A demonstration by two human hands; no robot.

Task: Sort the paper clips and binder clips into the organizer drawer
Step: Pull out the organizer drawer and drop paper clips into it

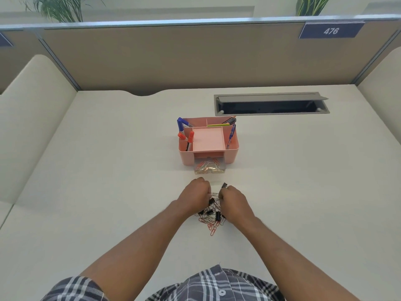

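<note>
Desk (86, 192): hands' grip hidden; clip pile (211, 216) partly covered.

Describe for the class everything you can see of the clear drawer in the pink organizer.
The drawer is small, of clear see-through plastic, pulled out from the front slot at the base of the pink organizer. It rests level on the white desk, open toward the person. Inside lie paper clips, silvery and reddish. Neither hand touches it.

The organizer (232, 148) looks smooth matt pink plastic, its drawer (209, 168) clear plastic. Clips (211, 216) look wire. The desk (108, 170) is matt.
</note>
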